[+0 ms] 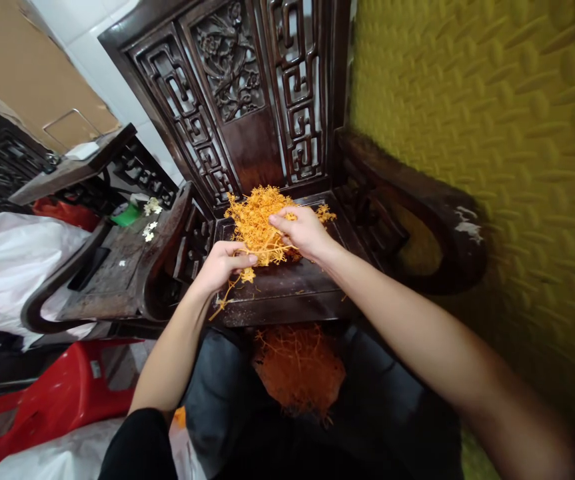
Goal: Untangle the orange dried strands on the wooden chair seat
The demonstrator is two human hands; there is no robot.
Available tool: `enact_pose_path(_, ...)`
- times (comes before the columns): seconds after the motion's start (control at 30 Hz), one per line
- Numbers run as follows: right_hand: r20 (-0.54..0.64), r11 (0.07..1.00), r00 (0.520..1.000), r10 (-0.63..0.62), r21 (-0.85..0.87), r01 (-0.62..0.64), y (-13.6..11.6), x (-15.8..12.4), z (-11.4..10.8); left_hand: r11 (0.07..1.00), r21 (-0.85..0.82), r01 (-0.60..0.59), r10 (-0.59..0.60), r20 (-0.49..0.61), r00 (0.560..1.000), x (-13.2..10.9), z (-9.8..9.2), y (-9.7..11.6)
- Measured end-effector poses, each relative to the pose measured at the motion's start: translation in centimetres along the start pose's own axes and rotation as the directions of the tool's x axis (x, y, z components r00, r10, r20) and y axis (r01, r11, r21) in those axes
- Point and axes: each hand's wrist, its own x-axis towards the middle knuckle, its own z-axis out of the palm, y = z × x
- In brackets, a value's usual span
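A heap of orange-yellow branched sprigs, which look like plastic plant stems, lies on the dark carved wooden chair seat. At the front left of the heap, my left hand pinches a yellow sprig whose thin stem hangs down toward the seat's front edge. My right hand is over the right side of the heap, thumb and fingers closed together among the sprigs. Exactly which piece it grips is partly hidden by the fingers. A thin stem runs between the two hands.
Between my knees an orange-red bag or container holds loose stems. To the left stand a wooden side table with pale pieces and green tape, white sacks and a red plastic stool. A yellow-green textured sheet rises on the right.
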Motion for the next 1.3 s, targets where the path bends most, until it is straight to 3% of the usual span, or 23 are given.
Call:
enact_pose_path(0.13, -0.068, 0.996, 0.995, -0.069, -0.056, 0.065, 0.4, 1.3, -0.3, 0.998, -0.055, 0.027, -0.027, -0.003, 1.000, 0.4, 0.1, 0.2)
enact_pose_path(0.2, -0.201, 0.993, 0.974, -0.108, -0.065, 0.097, 0.0, 2.5, -2.2, 0.995, -0.085, 0.059, -0.058, 0.018, 0.998, 0.0, -0.3, 0.5)
enact_pose_path(0.23, -0.303, 0.992, 0.945, -0.125, -0.055, 0.114, -0.4, 3.0, -3.6, 0.992, -0.108, 0.071, -0.069, 0.017, 0.997, -0.2, -0.6, 0.6)
enact_pose_path(0.3, -0.532, 0.990, 0.838, -0.117, 0.003, 0.140, -1.3, 3.7, -6.8, 0.982, -0.177, 0.073, -0.078, -0.021, 0.997, -0.5, -1.1, 0.5)
enact_pose_path(0.33, -0.552, 0.989, 0.828, -0.094, 0.045, 0.143, -1.6, 3.8, -8.2, 0.973, -0.222, 0.058, -0.072, -0.057, 0.996, -0.6, -1.3, 0.4)
enact_pose_path(0.4, -0.433, 0.995, 0.901, 0.002, 0.090, 0.041, -2.0, 3.1, -9.6, 0.950, -0.311, 0.005, -0.049, -0.133, 0.990, -0.3, -1.4, 0.0)
enact_pose_path(0.5, -0.133, 0.996, 0.988, 0.078, 0.058, -0.071, -1.7, 1.1, -7.9, 0.923, -0.380, -0.068, -0.006, -0.191, 0.982, 0.5, -0.7, -0.6)
enact_pose_path(0.63, 0.203, 0.993, 0.975, 0.088, 0.056, -0.101, -0.7, -1.1, -2.4, 0.927, -0.361, -0.104, 0.026, -0.215, 0.976, 1.2, 0.9, -0.6)
enact_pose_path(0.7, 0.237, 0.997, 0.970, 0.048, 0.055, -0.062, -0.4, -1.2, -0.7, 0.939, -0.325, -0.108, 0.037, -0.218, 0.975, 1.2, 1.6, -0.3)
enact_pose_path(0.77, 0.111, 0.999, 0.993, -0.039, 0.017, 0.037, -0.2, -0.5, -0.5, 0.944, -0.311, -0.110, 0.041, -0.220, 0.975, 0.9, 1.9, 0.0)
enact_pose_path(0.83, -0.130, 0.986, 0.979, -0.157, -0.081, 0.148, -0.3, 0.9, -2.0, 0.932, -0.340, -0.126, 0.040, -0.251, 0.967, 0.5, 1.6, 0.4)
enact_pose_path(0.9, -0.402, 0.966, 0.880, -0.252, -0.160, 0.204, -0.6, 2.7, -4.9, 0.907, -0.383, -0.173, 0.044, -0.323, 0.945, 0.0, 0.9, 0.6)
enact_pose_path(0.93, -0.562, 0.971, 0.793, -0.236, -0.118, 0.206, -0.8, 3.4, -6.5, 0.896, -0.397, -0.198, 0.048, -0.357, 0.933, -0.2, 0.4, 0.7)
enact_pose_path(0.97, -0.646, 0.982, 0.744, -0.174, -0.054, 0.182, -1.0, 4.0, -7.9, 0.888, -0.406, -0.216, 0.050, -0.380, 0.924, -0.4, 0.0, 0.7)
enact_pose_path(1.0, -0.674, 0.991, 0.732, -0.099, 0.002, 0.135, -1.1, 4.3, -9.0, 0.884, -0.412, -0.221, 0.050, -0.388, 0.920, -0.4, -0.3, 0.6)
enact_pose_path(1.07, -0.576, 0.999, 0.817, 0.020, 0.045, 0.008, -0.9, 4.2, -9.5, 0.888, -0.412, -0.204, 0.046, -0.361, 0.931, -0.3, -0.4, 0.4)
enact_pose_path(1.17, -0.348, 0.998, 0.936, 0.059, 0.026, -0.053, -0.3, 2.7, -6.7, 0.904, -0.391, -0.175, 0.052, -0.306, 0.950, 0.2, 0.2, 0.1)
enact_pose_path(1.23, -0.189, 0.996, 0.978, 0.086, 0.016, -0.084, 0.0, 1.5, -4.0, 0.906, -0.386, -0.171, 0.052, -0.299, 0.953, 0.6, 0.8, 0.1)
enact_pose_path(1.3, -0.048, 0.988, 0.987, 0.155, 0.026, -0.154, -0.1, 0.5, -1.9, 0.902, -0.396, -0.171, 0.048, -0.302, 0.952, 1.0, 1.2, 0.2)
